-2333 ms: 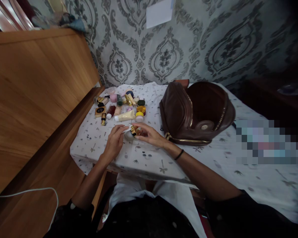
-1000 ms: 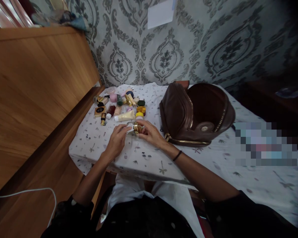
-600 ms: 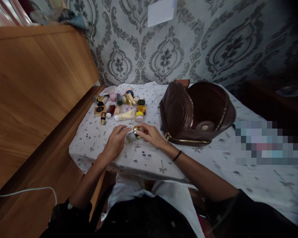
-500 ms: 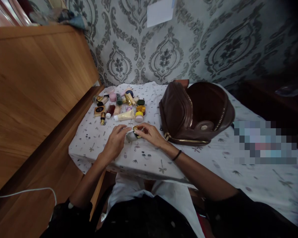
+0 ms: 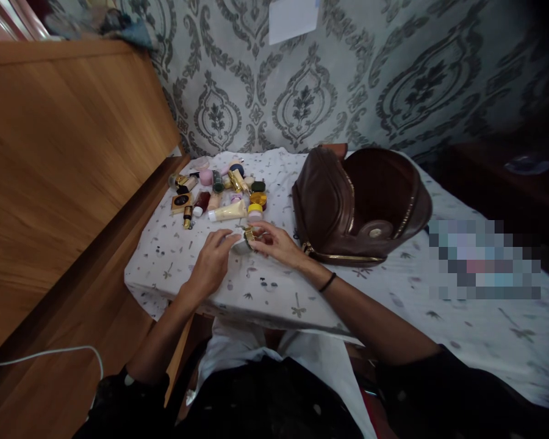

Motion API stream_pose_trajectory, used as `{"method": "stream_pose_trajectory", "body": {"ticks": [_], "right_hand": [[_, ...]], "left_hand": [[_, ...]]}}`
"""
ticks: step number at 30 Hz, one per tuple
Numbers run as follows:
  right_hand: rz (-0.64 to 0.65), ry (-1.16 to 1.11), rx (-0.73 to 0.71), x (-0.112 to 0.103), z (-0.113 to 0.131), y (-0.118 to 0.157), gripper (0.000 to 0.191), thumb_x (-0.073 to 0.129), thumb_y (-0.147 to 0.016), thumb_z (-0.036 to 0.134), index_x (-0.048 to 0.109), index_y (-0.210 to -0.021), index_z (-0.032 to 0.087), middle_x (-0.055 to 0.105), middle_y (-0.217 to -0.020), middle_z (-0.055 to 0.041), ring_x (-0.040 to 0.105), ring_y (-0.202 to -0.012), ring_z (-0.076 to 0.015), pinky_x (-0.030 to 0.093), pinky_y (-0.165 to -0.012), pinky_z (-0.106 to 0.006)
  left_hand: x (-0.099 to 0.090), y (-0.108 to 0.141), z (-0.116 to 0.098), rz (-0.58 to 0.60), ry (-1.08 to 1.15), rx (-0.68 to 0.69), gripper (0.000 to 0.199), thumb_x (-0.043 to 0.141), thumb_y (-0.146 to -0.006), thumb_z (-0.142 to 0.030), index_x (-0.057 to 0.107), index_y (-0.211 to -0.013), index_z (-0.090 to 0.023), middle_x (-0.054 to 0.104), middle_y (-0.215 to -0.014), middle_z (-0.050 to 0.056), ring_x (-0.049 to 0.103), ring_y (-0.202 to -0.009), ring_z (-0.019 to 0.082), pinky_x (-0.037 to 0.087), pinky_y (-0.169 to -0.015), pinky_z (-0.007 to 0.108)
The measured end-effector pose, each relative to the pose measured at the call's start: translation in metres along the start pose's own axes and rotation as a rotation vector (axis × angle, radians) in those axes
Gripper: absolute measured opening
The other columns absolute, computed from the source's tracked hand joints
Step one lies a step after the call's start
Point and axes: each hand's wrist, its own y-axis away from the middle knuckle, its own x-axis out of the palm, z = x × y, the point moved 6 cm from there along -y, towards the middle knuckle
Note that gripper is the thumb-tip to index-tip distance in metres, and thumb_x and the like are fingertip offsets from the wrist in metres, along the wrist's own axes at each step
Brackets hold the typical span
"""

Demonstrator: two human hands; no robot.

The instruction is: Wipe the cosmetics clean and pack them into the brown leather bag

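Note:
Near the table's front edge, both hands meet at a small clear bottle (image 5: 241, 244) with a gold cap (image 5: 249, 234). My left hand (image 5: 213, 259) has its fingers closed on the bottle's left side. The fingers of my right hand (image 5: 277, 244) pinch the gold cap, and a dark band circles that wrist. Just beyond the hands lie a cream-coloured tube (image 5: 229, 211) and a jar with a yellow lid (image 5: 255, 212). Several other cosmetics, among them a dark red bottle (image 5: 202, 203) and a gold-framed compact (image 5: 181, 203), are grouped behind.
An open brown leather bag (image 5: 322, 201) stands on the right of the patterned white tablecloth (image 5: 274, 299). A blurred-out item (image 5: 485, 259) lies farther right. A wooden cabinet (image 5: 73, 122) rises at the left, with a white cable (image 5: 50, 352) below it.
The bottle has turned slightly between my hands, and its gold cap shows more clearly. Both hands stay in nearly the same place; the whole view has shifted slightly.

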Motion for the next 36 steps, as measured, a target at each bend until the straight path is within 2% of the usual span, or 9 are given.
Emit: {"method": "stream_pose_trajectory", "body": {"ticks": [7, 12, 16, 23, 27, 32, 36], "right_hand": [[-0.058, 0.04, 0.029, -0.004, -0.002, 0.0, 0.049, 0.066, -0.083, 0.052, 0.056, -0.12, 0.021, 0.06, -0.072, 0.0038, 0.057, -0.052, -0.011, 0.045, -0.046, -0.022], [-0.102, -0.05, 0.098, -0.006, -0.008, -0.003, 0.046, 0.068, -0.08, 0.054, 0.057, -0.11, 0.021, 0.06, -0.064, 0.0051, 0.057, -0.047, -0.0122, 0.045, -0.044, -0.023], [-0.114, -0.189, 0.185, -0.005, -0.011, -0.004, 0.046, 0.068, -0.079, 0.058, 0.056, -0.104, 0.021, 0.058, -0.055, 0.0048, 0.056, -0.045, -0.0139, 0.044, -0.043, -0.024], [-0.075, -0.692, 0.325, 0.003, -0.006, -0.003, 0.043, 0.063, -0.081, 0.063, 0.053, -0.082, 0.021, 0.054, -0.053, 0.004, 0.049, -0.041, -0.01, 0.036, -0.036, -0.02], [-0.023, -0.781, 0.374, 0.006, -0.005, -0.004, 0.036, 0.057, -0.088, 0.057, 0.055, -0.086, 0.021, 0.058, -0.057, 0.0028, 0.046, -0.039, -0.0085, 0.034, -0.034, -0.018], [0.012, -0.822, 0.448, 0.008, -0.004, 0.0, 0.034, 0.054, -0.09, 0.052, 0.058, -0.084, 0.019, 0.064, -0.056, -0.0004, 0.05, -0.038, -0.0088, 0.032, -0.031, -0.015], [-0.001, -0.854, 0.473, 0.006, -0.003, 0.002, 0.032, 0.058, -0.087, 0.049, 0.057, -0.08, 0.018, 0.063, -0.052, 0.0015, 0.054, -0.038, -0.0088, 0.03, -0.03, -0.012]], "left_hand": [[0.015, 0.009, -0.017, 0.02, -0.163, 0.086, 0.052, 0.038, -0.085, 0.005, 0.057, -0.128, -0.017, 0.057, -0.125, 0.014, 0.05, -0.116, 0.026, 0.052, -0.096, 0.044], [0.026, 0.014, -0.023, 0.034, -0.208, 0.148, 0.04, 0.043, -0.093, -0.006, 0.057, -0.129, -0.017, 0.058, -0.126, 0.017, 0.05, -0.12, 0.029, 0.052, -0.097, 0.048], [0.027, 0.012, -0.026, -0.013, -0.207, 0.189, 0.034, 0.045, -0.096, -0.01, 0.06, -0.125, -0.018, 0.057, -0.127, 0.018, 0.05, -0.122, 0.029, 0.052, -0.098, 0.049], [0.017, 0.009, -0.031, -0.231, -0.198, 0.217, 0.027, 0.053, -0.095, -0.016, 0.062, -0.12, -0.021, 0.05, -0.128, 0.014, 0.048, -0.123, 0.027, 0.051, -0.097, 0.043], [0.007, 0.007, -0.029, -0.297, -0.067, 0.113, 0.023, 0.055, -0.095, -0.019, 0.063, -0.116, -0.024, 0.048, -0.128, 0.01, 0.05, -0.118, 0.024, 0.051, -0.095, 0.04], [-0.007, 0.002, -0.022, -0.337, 0.122, 0.058, 0.032, 0.044, -0.092, -0.003, 0.068, -0.101, -0.022, 0.049, -0.127, 0.008, 0.052, -0.119, 0.021, 0.05, -0.097, 0.039], [-0.017, -0.003, -0.016, -0.342, 0.168, 0.01, 0.034, 0.041, -0.092, -0.002, 0.069, -0.095, -0.02, 0.052, -0.125, 0.009, 0.054, -0.119, 0.02, 0.051, -0.096, 0.038]]}}
